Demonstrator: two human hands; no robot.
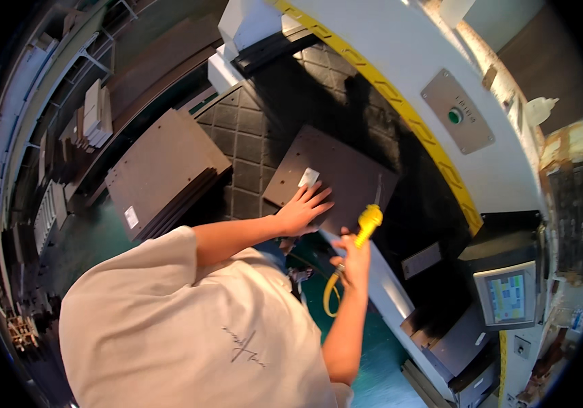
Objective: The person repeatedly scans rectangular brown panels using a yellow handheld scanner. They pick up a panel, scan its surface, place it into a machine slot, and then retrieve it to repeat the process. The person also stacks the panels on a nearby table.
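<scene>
A brown flat panel (pixel 329 160) with small drilled holes lies in front of me on a black, grid-patterned surface (pixel 247 126). My left hand (pixel 304 209) rests on its near edge with the fingers spread, just below a small white label (pixel 309 177). In my right hand (pixel 354 264) is a yellow air blow gun (pixel 370 221), its thin nozzle pointing away over the panel's right part. A yellow hose (pixel 328 296) loops below that hand. The fingers wrap round the gun's handle, and part of the grip is hidden.
To the left stands a stack of similar brown panels (pixel 165 160), the top one labelled. A white machine housing with a yellow edge strip (pixel 400 102) curves along the far right, bearing a green button (pixel 455 115). A touchscreen (pixel 507 297) sits at lower right, near more panels (pixel 458 340).
</scene>
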